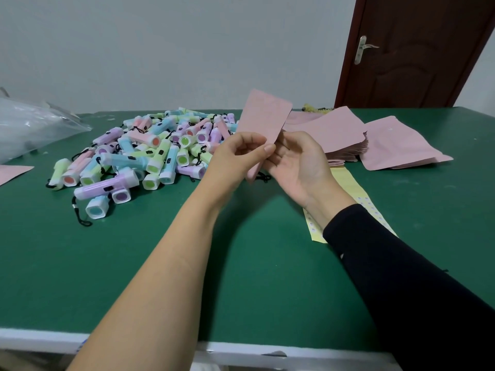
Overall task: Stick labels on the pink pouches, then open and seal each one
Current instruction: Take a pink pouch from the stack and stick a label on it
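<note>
A flat pink pouch (263, 117) is held upright above the green table (241, 263), tilted a little to the right. My left hand (235, 156) pinches its lower left edge between thumb and fingers. My right hand (297, 162) holds the lower right side from behind, palm facing me. A stack of pink pouches (329, 132) lies behind my right hand, with more loose pouches (401, 145) to its right. A yellow label sheet (353, 191) lies on the table under my right wrist, partly hidden by the black sleeve.
A heap of pastel toy flashlights (150, 153) with black cords fills the table's middle left. A clear plastic bag (29, 127) lies at the far left, and one pink pouch corner (13, 172) below it. A brown door (417, 49) stands at the back right.
</note>
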`<state>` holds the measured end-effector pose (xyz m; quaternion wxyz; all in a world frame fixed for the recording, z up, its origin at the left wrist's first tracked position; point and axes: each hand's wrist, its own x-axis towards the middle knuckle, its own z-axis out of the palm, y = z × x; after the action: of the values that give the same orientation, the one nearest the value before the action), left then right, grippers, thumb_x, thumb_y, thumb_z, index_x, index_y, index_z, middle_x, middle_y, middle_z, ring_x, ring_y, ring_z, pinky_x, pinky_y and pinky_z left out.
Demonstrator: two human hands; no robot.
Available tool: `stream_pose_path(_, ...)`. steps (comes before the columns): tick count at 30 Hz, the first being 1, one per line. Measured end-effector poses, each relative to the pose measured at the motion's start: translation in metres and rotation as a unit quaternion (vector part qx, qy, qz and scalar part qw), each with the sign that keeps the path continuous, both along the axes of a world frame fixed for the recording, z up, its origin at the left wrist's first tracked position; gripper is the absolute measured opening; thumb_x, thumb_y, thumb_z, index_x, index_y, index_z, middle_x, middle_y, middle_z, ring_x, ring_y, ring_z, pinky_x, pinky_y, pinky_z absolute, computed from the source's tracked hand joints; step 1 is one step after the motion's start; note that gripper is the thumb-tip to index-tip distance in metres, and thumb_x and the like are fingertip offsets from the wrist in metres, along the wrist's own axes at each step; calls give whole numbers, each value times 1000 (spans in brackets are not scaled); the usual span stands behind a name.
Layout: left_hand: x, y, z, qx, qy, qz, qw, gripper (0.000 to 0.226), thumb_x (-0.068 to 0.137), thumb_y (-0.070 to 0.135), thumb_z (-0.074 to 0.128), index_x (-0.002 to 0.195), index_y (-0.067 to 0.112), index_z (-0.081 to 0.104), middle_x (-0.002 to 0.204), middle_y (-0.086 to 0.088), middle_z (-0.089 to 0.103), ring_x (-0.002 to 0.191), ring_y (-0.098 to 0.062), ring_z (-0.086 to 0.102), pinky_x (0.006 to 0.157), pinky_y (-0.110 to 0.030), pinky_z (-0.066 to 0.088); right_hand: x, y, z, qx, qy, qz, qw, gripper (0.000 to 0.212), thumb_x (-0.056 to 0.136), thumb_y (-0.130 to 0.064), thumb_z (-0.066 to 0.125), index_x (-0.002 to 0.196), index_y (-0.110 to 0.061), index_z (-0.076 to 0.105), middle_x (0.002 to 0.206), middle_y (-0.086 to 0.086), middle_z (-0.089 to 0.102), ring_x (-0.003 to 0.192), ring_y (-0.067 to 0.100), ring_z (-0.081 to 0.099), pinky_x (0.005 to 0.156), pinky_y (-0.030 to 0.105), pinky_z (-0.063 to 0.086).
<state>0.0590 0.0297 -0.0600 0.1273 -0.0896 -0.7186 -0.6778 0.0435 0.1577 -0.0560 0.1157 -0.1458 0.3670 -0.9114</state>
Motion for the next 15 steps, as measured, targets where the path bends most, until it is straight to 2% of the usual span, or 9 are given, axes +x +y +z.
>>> stream_pose_path(3, -1, 0, 0, 12, -5, -4, 1000, 15, 88, 16, 72, 101, 14, 66, 88, 1, 65, 68, -2, 59, 63, -13, 45, 0, 0, 0, 2, 8, 6, 1000, 25, 95, -9, 37, 101, 0, 58, 98, 16, 66, 108, 34, 56, 104, 43, 43)
stream_pose_path(6, -2, -1, -1, 20, -6, -16, 1000, 19, 89, 13, 70, 107, 10, 64, 83, 3, 65, 62, 3, 59, 61, -10, 44, 1, 1, 1, 10, 18, 9, 1000, 26, 95, -9, 37, 94, -1, 62, 91, 13, 69, 102, 33, 59, 86, 38, 52)
stream_pose_path(8, -3, -2, -1, 27, -9, -24, 999, 22, 90, 12, 70, 110, 7, 63, 82, 4, 64, 62, 4, 59, 60, -9, 44, 1, 1, 0, 11, 17, 11, 1000, 26, 96, -9, 37, 94, -2, 62, 92, 12, 69, 101, 32, 59, 81, 37, 54)
stream_pose_path(11, -3, -3, -1, 38, -18, -33, 999, 22, 90, 13, 69, 110, 8, 64, 81, 5, 65, 63, 3, 59, 61, -11, 45, 2, 1, 1, 19, 16, 11, 1000, 24, 97, -10, 39, 97, -2, 62, 96, 13, 68, 101, 30, 60, 79, 36, 55)
stream_pose_path(13, -3, -4, 0, 40, -24, -38, 998, 22, 89, 14, 69, 110, 9, 64, 83, 5, 65, 64, 1, 59, 63, -13, 45, 2, 1, 1, 30, 25, 9, 999, 22, 97, -10, 41, 94, -3, 63, 92, 11, 70, 96, 27, 62, 78, 37, 55)
stream_pose_path(15, -2, -4, 0, 36, -27, -43, 998, 29, 90, 16, 69, 116, 5, 63, 88, 0, 65, 70, -3, 59, 67, -17, 44, 3, 0, 0, 40, 41, 6, 998, 20, 97, -8, 44, 91, -4, 63, 88, 10, 70, 94, 26, 62, 85, 42, 52)
